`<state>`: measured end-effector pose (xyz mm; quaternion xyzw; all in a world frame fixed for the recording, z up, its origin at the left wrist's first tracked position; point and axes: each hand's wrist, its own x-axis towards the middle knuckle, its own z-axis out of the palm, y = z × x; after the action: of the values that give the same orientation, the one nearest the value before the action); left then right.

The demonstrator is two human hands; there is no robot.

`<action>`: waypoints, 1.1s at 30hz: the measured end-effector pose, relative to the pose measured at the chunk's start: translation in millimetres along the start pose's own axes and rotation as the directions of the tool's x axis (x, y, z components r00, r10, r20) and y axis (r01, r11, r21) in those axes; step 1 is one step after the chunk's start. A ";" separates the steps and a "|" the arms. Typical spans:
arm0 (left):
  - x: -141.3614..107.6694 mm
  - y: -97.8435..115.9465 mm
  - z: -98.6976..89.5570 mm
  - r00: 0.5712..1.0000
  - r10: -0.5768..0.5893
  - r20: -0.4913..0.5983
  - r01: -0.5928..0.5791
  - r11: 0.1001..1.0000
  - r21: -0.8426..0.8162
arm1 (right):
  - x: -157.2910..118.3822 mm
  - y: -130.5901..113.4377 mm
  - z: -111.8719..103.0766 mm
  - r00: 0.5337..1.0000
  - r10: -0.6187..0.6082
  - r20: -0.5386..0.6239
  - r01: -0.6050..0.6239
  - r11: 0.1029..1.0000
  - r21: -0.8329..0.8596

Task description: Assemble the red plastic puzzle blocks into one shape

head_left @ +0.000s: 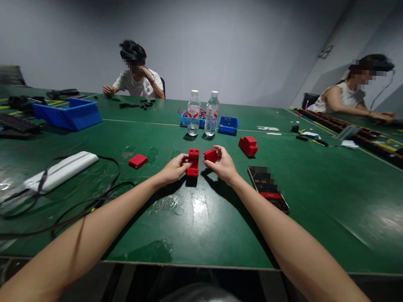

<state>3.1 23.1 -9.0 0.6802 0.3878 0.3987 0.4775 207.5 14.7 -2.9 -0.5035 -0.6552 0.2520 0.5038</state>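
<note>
My left hand (174,168) grips the left side of a red bracket-shaped block (193,163), which has small holes at its two ends and a recess between them. Just to the right, my right hand (223,165) pinches a smaller red block (211,156) between thumb and fingers. A narrow gap separates the two red pieces. One flat red piece (138,161) lies on the green table (216,239) to the left, and a stepped red block (248,146) stands at the right, beyond my right hand.
Two water bottles (193,113) stand before blue bins (228,125). A phone (268,189) lies right of my right hand. At left are a white power strip (62,171), black cables and a large blue bin (68,113). Two people sit across the table.
</note>
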 end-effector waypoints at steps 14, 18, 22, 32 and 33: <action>1.3 -4.0 -0.9 1.000 0.019 -0.001 -0.019 1.000 -0.012 | -3.3 -5.9 -0.6 0.998 -0.030 0.057 0.032 0.999 -0.034; 1.1 -4.5 -1.3 1.000 0.027 -0.002 -0.027 0.999 -0.026 | -3.2 -6.1 0.1 0.998 -0.041 0.047 0.041 0.999 -0.008; 0.9 -3.6 -1.1 1.000 0.029 0.001 -0.029 0.999 -0.027 | -3.0 -8.9 0.1 0.997 -0.072 0.027 0.071 0.997 0.035; 2.0 -4.2 -1.2 1.000 0.023 0.007 -0.023 0.999 -0.043 | -3.7 -19.0 2.3 0.963 0.204 0.177 -0.256 0.900 0.354; 2.1 -4.1 -1.3 1.000 0.024 0.006 -0.023 0.999 -0.043 | -3.5 -18.7 2.6 0.960 0.213 0.184 -0.269 0.887 0.376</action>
<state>2.1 26.4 -12.3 0.6756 0.3695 0.4102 0.4887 197.5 5.1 10.4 -0.4497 -0.5556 0.4745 0.5138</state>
